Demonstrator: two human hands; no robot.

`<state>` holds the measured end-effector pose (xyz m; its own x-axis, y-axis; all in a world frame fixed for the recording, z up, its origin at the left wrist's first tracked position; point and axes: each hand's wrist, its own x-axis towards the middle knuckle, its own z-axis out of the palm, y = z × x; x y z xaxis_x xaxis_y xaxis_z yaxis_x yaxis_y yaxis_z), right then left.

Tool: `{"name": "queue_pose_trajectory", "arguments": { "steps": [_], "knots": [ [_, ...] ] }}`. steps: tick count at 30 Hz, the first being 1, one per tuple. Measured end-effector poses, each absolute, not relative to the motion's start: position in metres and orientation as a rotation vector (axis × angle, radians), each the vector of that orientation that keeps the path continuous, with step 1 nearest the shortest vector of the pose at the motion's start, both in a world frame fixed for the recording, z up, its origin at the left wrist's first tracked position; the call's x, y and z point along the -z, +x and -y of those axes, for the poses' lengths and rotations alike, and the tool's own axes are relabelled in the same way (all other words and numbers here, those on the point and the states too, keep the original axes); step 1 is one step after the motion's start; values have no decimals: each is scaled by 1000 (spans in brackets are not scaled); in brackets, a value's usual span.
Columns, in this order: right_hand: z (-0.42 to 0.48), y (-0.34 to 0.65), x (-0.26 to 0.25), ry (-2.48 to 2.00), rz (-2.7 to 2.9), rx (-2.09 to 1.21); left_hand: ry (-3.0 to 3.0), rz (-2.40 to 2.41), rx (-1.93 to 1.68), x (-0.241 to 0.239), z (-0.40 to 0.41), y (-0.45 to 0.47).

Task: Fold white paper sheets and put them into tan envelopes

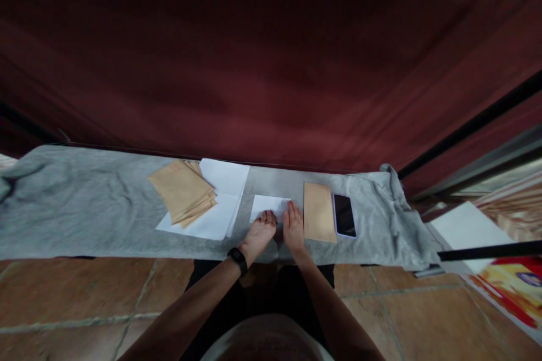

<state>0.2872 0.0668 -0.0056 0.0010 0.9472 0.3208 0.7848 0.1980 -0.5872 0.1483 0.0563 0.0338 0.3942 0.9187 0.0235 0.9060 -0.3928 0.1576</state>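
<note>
A small white folded sheet of paper [266,203] lies on the grey cloth in front of me. My left hand [261,229], with a dark watch [237,260] at its wrist, rests on the sheet's lower edge. Its fingers are curled in and pressed together, and whatever lies inside them is hidden. On the right end of the same sheet lies my right hand [293,227], its fingers stretched out flat. A brown envelope [319,213] sits just right of this hand, apart from it.
Beyond the envelope lies a phone [345,215]. To the left, several brown envelopes [180,186] are fanned over white sheets [228,180]. Grey cloth [105,203] covers the narrow table, with a dark red curtain [262,96] behind. Black bars [470,124] stand at the right.
</note>
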Motion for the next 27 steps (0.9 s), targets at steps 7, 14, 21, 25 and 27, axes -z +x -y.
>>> {"name": "queue_pose_trajectory", "arguments": {
  "steps": [7, 14, 21, 25, 27],
  "knots": [
    [-53, 297, 0, -1571, 1454, -630, 2279, -1860, -414, -69, -53, 129],
    [-45, 274, -3, -1442, 1294, -934, 883, -1497, -1257, -72, -47, 130],
    [-50, 275, 6, -1433, 1298, -974, 596, -1411, -1341, -40, -29, 132],
    [-57, 289, 9, -1523, 1420, -882, 554, -1467, -1413, -29, -34, 115],
    [-60, 293, 8, -1583, 1484, -800, 581, -1502, -1422, -25, -37, 108]
  ]
}}
